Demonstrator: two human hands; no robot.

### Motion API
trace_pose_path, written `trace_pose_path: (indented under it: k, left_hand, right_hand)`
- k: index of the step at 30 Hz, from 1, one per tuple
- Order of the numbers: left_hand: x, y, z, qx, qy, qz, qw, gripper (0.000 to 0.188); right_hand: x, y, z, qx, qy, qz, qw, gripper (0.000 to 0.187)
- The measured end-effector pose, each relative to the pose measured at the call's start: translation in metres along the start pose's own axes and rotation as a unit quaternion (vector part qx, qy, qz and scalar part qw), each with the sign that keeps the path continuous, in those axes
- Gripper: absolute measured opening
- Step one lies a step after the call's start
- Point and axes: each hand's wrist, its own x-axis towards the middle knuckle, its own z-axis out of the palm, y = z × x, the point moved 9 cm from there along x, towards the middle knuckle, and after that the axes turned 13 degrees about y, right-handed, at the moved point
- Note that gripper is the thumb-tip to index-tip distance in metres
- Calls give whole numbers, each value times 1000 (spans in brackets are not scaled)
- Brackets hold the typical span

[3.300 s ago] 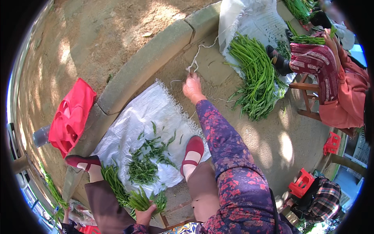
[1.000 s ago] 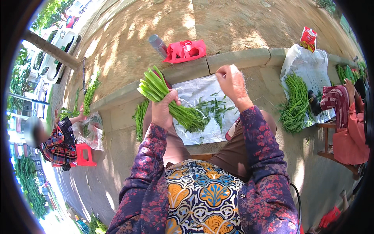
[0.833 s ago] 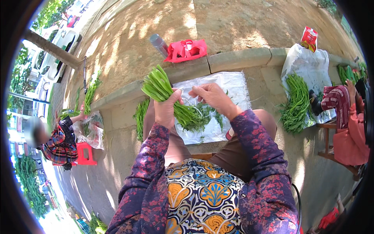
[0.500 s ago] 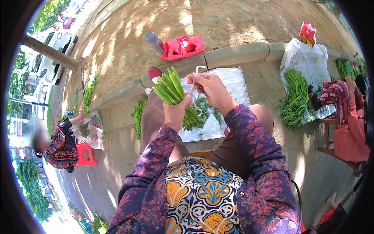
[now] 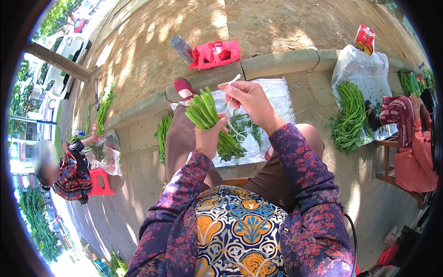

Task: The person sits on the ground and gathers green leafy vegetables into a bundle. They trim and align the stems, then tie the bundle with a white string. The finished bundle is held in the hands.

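Note:
My left hand (image 5: 209,137) is closed around a bunch of green leafy vegetables (image 5: 201,109), cut stems pointing up and away, leaves hanging out below the fist. To its right, my right hand (image 5: 249,100) pinches a thin white string (image 5: 229,105) between thumb and fingertips. One end of the string sticks up above the pinch; the rest runs down beside the left hand and curls near the leaves. Whether the string passes around the bunch is hidden by my left hand. Below both hands lies a white woven sheet (image 5: 280,102) with loose leaves (image 5: 249,127) on it.
A red bag (image 5: 214,54) and grey bottle (image 5: 181,48) stand by the stone curb (image 5: 277,62). More greens (image 5: 162,134) lie beside my left knee. At right, a heap of greens (image 5: 347,115) rests near a seated person (image 5: 417,152). Another person (image 5: 74,173) sits left by a red stool (image 5: 101,182).
My right hand has shifted slightly, and the string's upper end now stands more upright. The bunch has tipped a little and moved slightly right. My left hand keeps its grip.

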Motion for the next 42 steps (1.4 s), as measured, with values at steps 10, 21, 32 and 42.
trace_pose_path:
  k: [10,21,32,42]
  left_hand:
    - [14,57,-15,-73,-5,93,993,14]
    - [5,70,-6,-62,-44,92,993,18]
    - [2,65,0,-43,-60,79,994,15]
    - [10,64,-8,-81,-23,73,994,15]
  right_hand:
    - [-13,-12,29,-229,-89,-200,949,17]
    - [-16,-13,35,-216,-101,-208,949,17]
    - [-19,-2,41,-241,-185,-146,941,32]
    - [-12,15,30,-168,-164,-19,972,29]
